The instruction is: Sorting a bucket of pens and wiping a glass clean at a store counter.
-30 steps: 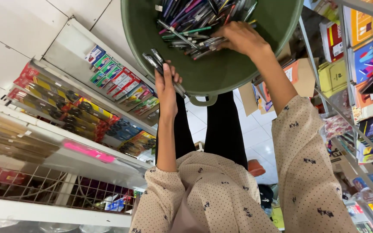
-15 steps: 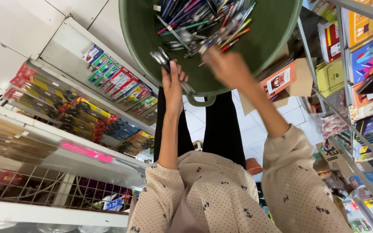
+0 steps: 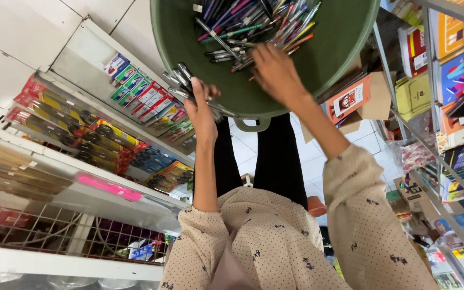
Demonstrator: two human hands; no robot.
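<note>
A big round green basin (image 3: 189, 32) fills the top of the view, with a heap of several mixed pens (image 3: 253, 21) inside. My left hand (image 3: 201, 110) is at the basin's near rim, closed around a small bundle of dark and silver pens (image 3: 181, 80) that sticks out to the upper left. My right hand (image 3: 275, 70) is blurred and hovers over the near edge of the heap, fingertips touching the loose pens. Whether it grips one is not visible. Both arms wear beige dotted sleeves.
Shelves on the left hold hanging packs of stationery (image 3: 146, 99) and boxed goods (image 3: 76, 134). A metal rack (image 3: 457, 134) on the right carries colourful books and notebooks. Cardboard boxes (image 3: 355, 99) lie on the white tiled floor under the basin.
My right hand has drawn back from deep in the pen heap toward the near rim. My left hand has kept its bundle and shifted slightly.
</note>
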